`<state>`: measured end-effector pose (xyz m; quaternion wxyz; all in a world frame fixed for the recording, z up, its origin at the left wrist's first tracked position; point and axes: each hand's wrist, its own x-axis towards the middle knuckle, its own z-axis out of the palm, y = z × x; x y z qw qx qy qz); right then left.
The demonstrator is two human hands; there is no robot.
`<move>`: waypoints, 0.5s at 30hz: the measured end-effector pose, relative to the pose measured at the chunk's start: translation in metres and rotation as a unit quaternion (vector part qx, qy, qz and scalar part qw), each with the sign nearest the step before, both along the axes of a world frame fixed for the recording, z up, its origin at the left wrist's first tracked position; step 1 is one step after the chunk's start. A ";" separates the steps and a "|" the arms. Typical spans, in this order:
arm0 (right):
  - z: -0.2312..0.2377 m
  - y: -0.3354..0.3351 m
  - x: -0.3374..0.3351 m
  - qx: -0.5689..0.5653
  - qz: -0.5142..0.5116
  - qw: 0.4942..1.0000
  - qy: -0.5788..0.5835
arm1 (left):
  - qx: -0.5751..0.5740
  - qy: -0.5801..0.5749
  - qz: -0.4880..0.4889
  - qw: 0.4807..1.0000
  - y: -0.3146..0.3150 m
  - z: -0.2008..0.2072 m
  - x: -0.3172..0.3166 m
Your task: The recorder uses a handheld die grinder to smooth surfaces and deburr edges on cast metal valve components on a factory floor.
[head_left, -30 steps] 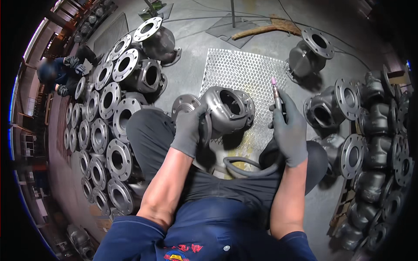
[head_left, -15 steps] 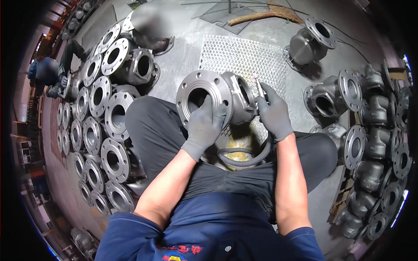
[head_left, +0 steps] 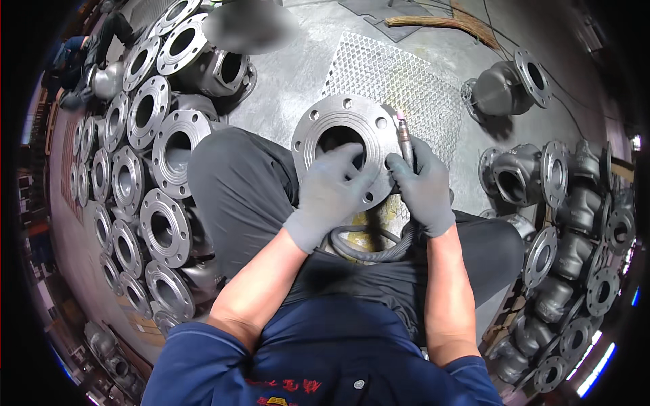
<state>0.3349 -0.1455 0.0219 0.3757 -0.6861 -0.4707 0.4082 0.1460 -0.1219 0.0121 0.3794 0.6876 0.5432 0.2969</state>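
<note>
A grey cast-metal flanged valve body [head_left: 318, 116] stands between my knees, one round bolt-holed flange facing up at me. My left hand [head_left: 330, 193], in a grey glove, grips this flange at its near side, with fingers reaching into the central bore. My right hand [head_left: 424, 186], gloved too, is closed around a slim pencil-type grinder [head_left: 405, 138] with a pink tip pointing away from me. That hand is at the flange's right edge, its thumb by a bolt hole. A grey ribbed hose [head_left: 369, 256] loops below the hands. The flange hides most of the casting's body.
Stacked flanged castings [head_left: 162, 230] crowd the left, and more castings [head_left: 572, 254] line the right. One casting [head_left: 504, 91] stands at the far right. A metal mesh plate [head_left: 393, 71] and a broom [head_left: 440, 24] lie ahead. Another person [head_left: 74, 57] is at the far left.
The valve body has turned so its flange faces me more squarely and covers the side opening. My left fingers have moved into the bore. The view has shifted slightly.
</note>
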 end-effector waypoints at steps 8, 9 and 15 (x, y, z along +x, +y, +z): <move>0.021 -0.017 0.013 -0.036 -0.012 0.999 0.006 | -0.118 -0.025 0.208 0.971 0.076 -0.023 -0.022; 0.019 -0.025 0.021 -0.048 -0.026 0.999 0.000 | -0.181 -0.039 0.151 0.971 0.074 -0.033 -0.016; -0.004 -0.089 0.087 -0.068 -0.130 0.987 0.064 | -0.151 -0.102 -0.003 0.983 0.033 -0.011 0.031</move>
